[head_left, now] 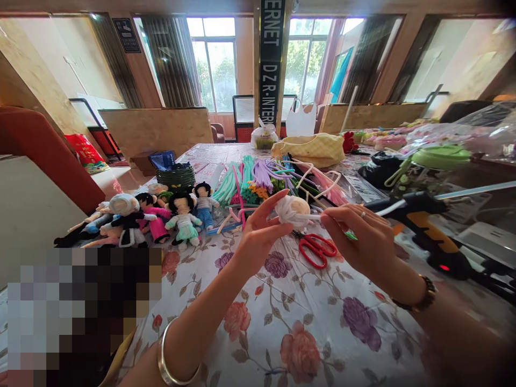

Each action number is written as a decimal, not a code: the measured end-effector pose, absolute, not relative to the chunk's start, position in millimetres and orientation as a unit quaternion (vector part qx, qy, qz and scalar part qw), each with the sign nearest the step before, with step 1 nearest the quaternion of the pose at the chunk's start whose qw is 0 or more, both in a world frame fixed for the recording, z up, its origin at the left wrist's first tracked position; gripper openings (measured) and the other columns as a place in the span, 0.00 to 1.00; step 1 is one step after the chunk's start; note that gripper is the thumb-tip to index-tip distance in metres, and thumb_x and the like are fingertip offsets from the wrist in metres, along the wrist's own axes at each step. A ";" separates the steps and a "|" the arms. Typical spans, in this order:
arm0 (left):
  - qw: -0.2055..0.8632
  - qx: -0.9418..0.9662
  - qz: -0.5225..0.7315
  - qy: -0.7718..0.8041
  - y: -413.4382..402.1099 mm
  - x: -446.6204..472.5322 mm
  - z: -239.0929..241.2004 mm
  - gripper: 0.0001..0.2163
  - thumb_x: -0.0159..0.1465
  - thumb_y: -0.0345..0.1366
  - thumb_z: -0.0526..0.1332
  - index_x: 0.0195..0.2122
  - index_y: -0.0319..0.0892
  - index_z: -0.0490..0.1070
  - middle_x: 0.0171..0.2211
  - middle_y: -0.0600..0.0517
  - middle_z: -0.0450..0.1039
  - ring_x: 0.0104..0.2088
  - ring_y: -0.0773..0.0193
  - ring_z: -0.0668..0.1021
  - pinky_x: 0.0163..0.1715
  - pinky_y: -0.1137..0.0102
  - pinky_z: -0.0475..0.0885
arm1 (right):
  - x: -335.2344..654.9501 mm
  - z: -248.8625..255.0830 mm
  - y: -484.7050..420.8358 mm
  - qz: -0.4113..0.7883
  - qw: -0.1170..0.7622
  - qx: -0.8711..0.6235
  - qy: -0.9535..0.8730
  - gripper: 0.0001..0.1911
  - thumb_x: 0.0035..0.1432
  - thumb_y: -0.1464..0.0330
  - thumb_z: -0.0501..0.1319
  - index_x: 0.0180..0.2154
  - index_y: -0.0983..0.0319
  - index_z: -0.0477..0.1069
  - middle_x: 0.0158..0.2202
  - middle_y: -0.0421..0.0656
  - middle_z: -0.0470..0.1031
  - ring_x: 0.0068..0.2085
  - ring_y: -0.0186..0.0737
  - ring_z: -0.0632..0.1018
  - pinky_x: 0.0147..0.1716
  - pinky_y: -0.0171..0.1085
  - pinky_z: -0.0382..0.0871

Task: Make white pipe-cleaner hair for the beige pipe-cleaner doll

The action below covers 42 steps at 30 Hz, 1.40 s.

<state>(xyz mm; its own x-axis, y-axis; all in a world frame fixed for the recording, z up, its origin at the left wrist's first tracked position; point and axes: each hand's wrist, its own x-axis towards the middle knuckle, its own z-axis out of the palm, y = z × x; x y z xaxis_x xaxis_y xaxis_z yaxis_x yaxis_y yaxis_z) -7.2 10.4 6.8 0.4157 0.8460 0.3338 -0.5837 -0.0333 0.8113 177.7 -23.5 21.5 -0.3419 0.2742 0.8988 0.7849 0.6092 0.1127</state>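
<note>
Left hand gripping a white-wrapped beige ball, right hand pinching a white strand beside it, red-handled scissors nearby on flowered worktop

Lit through tall windows; hung with dark curtains; split by a lettered pillar; lined with low beige partitions.

White capitals "ERNET" and "DZR-INTER" running sideways down a black pillar panel, small markings on a dark wall sign and a knotted plastic bag, seemingly lettering, too tiny to read
</note>
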 end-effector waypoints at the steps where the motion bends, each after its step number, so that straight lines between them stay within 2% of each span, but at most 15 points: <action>1: 0.682 0.493 0.523 0.134 10.4 -7.2 6.9 0.25 0.50 0.27 0.67 0.49 0.54 0.72 0.40 0.55 0.75 0.39 0.67 0.75 0.41 0.72 0.69 | 177.6 21.6 -23.7 -0.280 0.460 -0.343 -0.769 0.05 0.59 0.74 0.59 0.32 0.59 0.65 0.23 0.40 0.71 0.24 0.35 0.72 0.28 0.35 0.67; 10: 0.660 0.516 0.513 0.187 9.2 -5.6 7.8 0.29 0.48 0.30 0.70 0.53 0.54 0.70 0.35 0.56 0.77 0.35 0.69 0.75 0.41 0.72 0.68 | 177.3 23.8 -26.1 -0.282 0.460 -0.347 -0.767 0.05 0.58 0.73 0.59 0.31 0.59 0.65 0.23 0.39 0.71 0.24 0.34 0.72 0.28 0.35 0.68; 23: 0.660 0.515 0.507 0.204 8.9 -6.2 7.9 0.29 0.48 0.32 0.70 0.53 0.53 0.70 0.34 0.55 0.78 0.34 0.67 0.75 0.40 0.71 0.68 | 176.1 20.9 -26.1 -0.279 0.454 -0.339 -0.775 0.05 0.58 0.73 0.59 0.30 0.60 0.66 0.22 0.38 0.71 0.24 0.33 0.71 0.29 0.34 0.67; 31: 0.650 0.512 0.525 0.199 6.4 -4.8 9.5 0.24 0.50 0.32 0.69 0.50 0.52 0.73 0.38 0.55 0.78 0.36 0.66 0.77 0.40 0.70 0.70 | 177.7 17.9 -23.5 -0.280 0.443 -0.337 -0.783 0.04 0.58 0.73 0.59 0.32 0.59 0.65 0.23 0.38 0.73 0.25 0.33 0.74 0.29 0.34 0.68; 36: 0.643 0.504 0.541 0.200 5.6 -2.6 8.0 0.23 0.51 0.32 0.69 0.50 0.51 0.73 0.35 0.54 0.79 0.34 0.64 0.78 0.39 0.67 0.72 | 176.0 18.0 -24.0 -0.278 0.447 -0.332 -0.783 0.05 0.58 0.73 0.59 0.33 0.57 0.65 0.23 0.37 0.73 0.25 0.34 0.75 0.28 0.35 0.69; 42: 0.647 0.494 0.546 0.199 3.6 -1.3 9.1 0.22 0.51 0.33 0.69 0.49 0.51 0.74 0.36 0.54 0.78 0.35 0.66 0.77 0.38 0.71 0.72 | 174.8 17.6 -23.2 -0.284 0.450 -0.316 -0.786 0.05 0.57 0.74 0.61 0.33 0.59 0.66 0.24 0.38 0.74 0.25 0.33 0.74 0.29 0.34 0.69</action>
